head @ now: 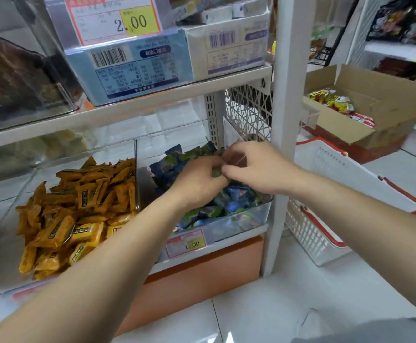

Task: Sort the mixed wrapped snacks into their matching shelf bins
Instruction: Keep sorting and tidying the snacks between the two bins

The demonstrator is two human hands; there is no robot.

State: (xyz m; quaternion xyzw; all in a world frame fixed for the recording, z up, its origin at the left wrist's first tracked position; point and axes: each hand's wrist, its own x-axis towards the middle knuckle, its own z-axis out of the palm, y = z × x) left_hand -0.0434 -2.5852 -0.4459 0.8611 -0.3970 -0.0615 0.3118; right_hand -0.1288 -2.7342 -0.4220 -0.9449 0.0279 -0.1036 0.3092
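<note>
Jointly, left hand (pixel 198 180) and right hand (pixel 255 167) fingers (pixel 229 173) pinch one green snack (pixel 217 173)

Left hand (pixel 199 184) and right hand (pixel 254 167) pinching green snacks (pixel 217 173) in clear bin (pixel 241 220), yellow snacks (pixel 78 206) beside

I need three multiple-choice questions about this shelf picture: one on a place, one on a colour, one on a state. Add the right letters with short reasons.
1. Where are the left hand and right hand?
A. in the orange-snack bin
B. in the blue-and-green snack bin
C. on the floor

2. What colour are the white basket's handles?
A. red
B. blue
C. black

3. How is the cardboard box?
A. taped shut
B. open, packets inside
C. flattened

Answers: 1 B, both reach among blue and green wrappers; 2 A, red shows along its rim; 3 B, flaps stand up.
</note>
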